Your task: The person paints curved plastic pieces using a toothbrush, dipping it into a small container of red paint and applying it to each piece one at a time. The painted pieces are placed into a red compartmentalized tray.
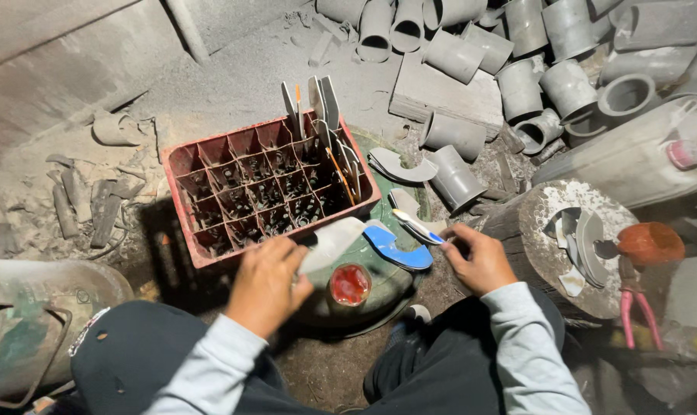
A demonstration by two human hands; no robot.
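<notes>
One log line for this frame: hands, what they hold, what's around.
left hand: grips pale curved strip | right hand: pinches thin white-blue piece | between: blue cut-out, red-capped can | behind: red crate

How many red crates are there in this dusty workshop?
1. The red plastic crate with divided compartments sits on the floor just beyond the person's left hand, beside the grey pipe pieces. Others may be hidden outside the view.
</notes>
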